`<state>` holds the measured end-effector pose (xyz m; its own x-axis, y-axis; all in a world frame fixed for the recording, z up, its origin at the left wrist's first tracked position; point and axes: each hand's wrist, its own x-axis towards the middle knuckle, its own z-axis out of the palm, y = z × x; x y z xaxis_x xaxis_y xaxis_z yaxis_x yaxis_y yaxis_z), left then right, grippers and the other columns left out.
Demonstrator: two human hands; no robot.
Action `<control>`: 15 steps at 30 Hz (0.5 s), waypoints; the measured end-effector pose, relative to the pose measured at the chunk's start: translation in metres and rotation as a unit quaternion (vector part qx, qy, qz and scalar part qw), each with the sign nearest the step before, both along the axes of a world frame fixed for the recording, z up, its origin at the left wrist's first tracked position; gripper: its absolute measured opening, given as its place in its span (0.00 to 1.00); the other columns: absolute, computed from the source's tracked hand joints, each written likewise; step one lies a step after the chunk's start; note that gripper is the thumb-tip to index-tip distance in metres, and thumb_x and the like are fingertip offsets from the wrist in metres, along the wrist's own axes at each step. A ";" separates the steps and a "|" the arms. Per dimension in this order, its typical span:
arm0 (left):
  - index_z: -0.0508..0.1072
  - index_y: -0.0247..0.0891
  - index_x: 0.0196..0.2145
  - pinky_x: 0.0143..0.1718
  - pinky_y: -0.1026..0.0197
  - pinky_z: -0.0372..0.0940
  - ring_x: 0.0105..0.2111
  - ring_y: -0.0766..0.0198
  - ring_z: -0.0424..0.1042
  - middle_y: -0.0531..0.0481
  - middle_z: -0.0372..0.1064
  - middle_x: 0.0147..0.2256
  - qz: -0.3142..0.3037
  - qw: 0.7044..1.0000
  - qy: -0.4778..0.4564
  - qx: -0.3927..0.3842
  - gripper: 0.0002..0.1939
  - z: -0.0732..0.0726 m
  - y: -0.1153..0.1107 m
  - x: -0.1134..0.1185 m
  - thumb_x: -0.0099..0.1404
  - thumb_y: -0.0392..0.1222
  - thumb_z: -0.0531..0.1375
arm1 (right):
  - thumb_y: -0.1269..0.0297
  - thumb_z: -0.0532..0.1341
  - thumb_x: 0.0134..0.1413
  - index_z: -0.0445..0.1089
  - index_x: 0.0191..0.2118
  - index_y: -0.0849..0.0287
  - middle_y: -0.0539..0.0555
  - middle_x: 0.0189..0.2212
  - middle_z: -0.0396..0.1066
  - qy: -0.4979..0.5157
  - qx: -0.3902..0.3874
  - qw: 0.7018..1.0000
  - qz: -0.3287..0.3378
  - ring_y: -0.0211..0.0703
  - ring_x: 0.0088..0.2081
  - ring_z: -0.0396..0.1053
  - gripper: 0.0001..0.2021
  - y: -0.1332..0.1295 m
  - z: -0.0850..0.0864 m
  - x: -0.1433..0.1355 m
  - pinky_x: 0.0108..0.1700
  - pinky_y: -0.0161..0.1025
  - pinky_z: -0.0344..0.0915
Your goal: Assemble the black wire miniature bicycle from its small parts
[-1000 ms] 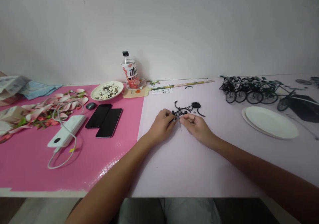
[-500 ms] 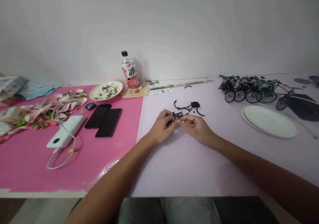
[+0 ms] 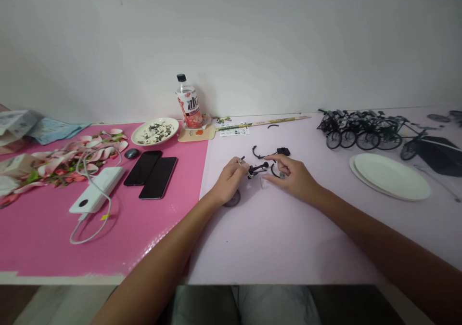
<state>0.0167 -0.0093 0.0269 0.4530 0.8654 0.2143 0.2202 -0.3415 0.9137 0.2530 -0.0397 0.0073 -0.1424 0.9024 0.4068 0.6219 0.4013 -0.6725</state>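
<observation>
In the middle of the pale table, my left hand [image 3: 230,180] is closed around a small black model bicycle frame [image 3: 257,169], whose thin end points right. A dark spoked wheel [image 3: 234,199] shows under the left wrist; whether it joins the frame cannot be seen. My right hand [image 3: 291,176] stands just right of the frame, with thumb and forefinger apart and nothing visible gripped between them. Behind it lie a curved black strip [image 3: 275,172] and a black part with a blocky end [image 3: 283,151]. Another thin curved black piece [image 3: 256,152] lies farther back.
Several finished-looking model bicycles [image 3: 364,132] stand at the back right, near white plates [image 3: 391,176]. To the left are two phones [image 3: 158,178], a power bank [image 3: 96,189] with cable, artificial flowers [image 3: 61,163], a bowl [image 3: 140,141] of small pieces and a drink bottle [image 3: 189,106].
My right hand has drawn away to the right from the left hand, and its fingers have parted. More of the bicycle frame shows, and a wheel has appeared under the left wrist.
</observation>
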 end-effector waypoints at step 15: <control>0.65 0.39 0.27 0.46 0.54 0.61 0.36 0.59 0.65 0.50 0.61 0.32 -0.067 0.997 0.041 -0.011 0.20 0.012 -0.001 -0.005 0.73 0.51 0.49 | 0.50 0.62 0.68 0.79 0.46 0.56 0.49 0.26 0.67 -0.016 0.045 0.997 0.066 0.39 0.25 0.59 0.15 0.000 -0.005 -0.008 0.32 0.38 0.59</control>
